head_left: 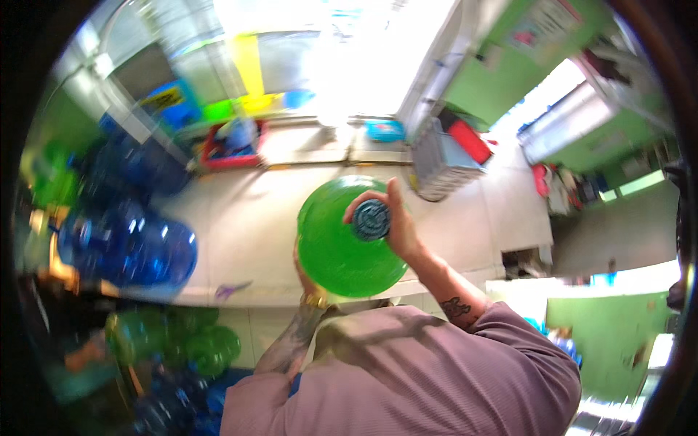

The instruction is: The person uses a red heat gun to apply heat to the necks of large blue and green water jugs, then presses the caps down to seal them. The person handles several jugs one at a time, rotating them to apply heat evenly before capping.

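Note:
A large green water jug (331,251) stands in front of my body, seen from above with its dark blue cap (371,220) toward me. My right hand (401,231) is closed around the jug's neck, just under the cap, with the thumb pointing away from me. My left hand (304,277) is pressed to the left side of the jug, low down. Most of its fingers are hidden behind the green plastic. The jug's underside is out of sight.
Blue water jugs (131,247) lie at the left. Green jugs (212,350) are gathered at the lower left. A purple-handled tool, perhaps scissors (231,290), lies on the pale tiled surface (240,218). Beyond are a red tray (234,158), a turquoise pack (385,131) and a grey crate (442,163).

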`<action>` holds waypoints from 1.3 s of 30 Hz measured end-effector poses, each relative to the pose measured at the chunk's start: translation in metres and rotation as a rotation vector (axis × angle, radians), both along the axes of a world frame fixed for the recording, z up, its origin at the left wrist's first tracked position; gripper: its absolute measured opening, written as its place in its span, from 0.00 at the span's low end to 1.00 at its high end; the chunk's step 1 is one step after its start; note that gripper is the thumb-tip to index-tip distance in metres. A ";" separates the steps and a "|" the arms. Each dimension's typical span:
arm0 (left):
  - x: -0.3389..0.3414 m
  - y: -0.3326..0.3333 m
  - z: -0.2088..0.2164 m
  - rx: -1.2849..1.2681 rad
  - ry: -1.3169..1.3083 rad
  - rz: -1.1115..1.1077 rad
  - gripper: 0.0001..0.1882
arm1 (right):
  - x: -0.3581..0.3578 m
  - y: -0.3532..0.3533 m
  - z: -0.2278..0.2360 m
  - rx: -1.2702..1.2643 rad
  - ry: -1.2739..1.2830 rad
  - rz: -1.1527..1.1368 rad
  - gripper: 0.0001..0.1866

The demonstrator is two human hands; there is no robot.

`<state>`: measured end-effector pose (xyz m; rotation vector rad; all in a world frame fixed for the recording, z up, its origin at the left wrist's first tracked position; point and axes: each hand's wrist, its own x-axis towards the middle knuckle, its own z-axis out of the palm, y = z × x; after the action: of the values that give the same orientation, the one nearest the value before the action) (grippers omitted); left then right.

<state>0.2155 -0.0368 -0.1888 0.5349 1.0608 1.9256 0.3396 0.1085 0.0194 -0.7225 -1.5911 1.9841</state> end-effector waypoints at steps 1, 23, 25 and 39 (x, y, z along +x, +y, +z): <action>0.020 0.012 -0.005 0.007 -0.097 0.011 0.19 | 0.018 0.002 0.003 0.027 -0.028 -0.028 0.50; 0.372 0.277 -0.045 0.026 0.860 -0.303 0.29 | 0.404 0.053 -0.090 1.252 -1.170 -0.852 0.66; 0.390 0.326 -0.035 -0.009 0.905 -0.365 0.30 | 0.431 0.094 -0.096 1.226 -1.197 -0.892 0.64; 0.249 0.192 0.048 0.052 0.375 -0.456 0.34 | 0.456 0.379 -0.073 1.551 -0.724 -0.981 0.42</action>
<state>0.4641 0.1556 -0.1404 1.0977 1.0089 1.4833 0.7958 0.4875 -0.0538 -1.1193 -1.9050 -0.4101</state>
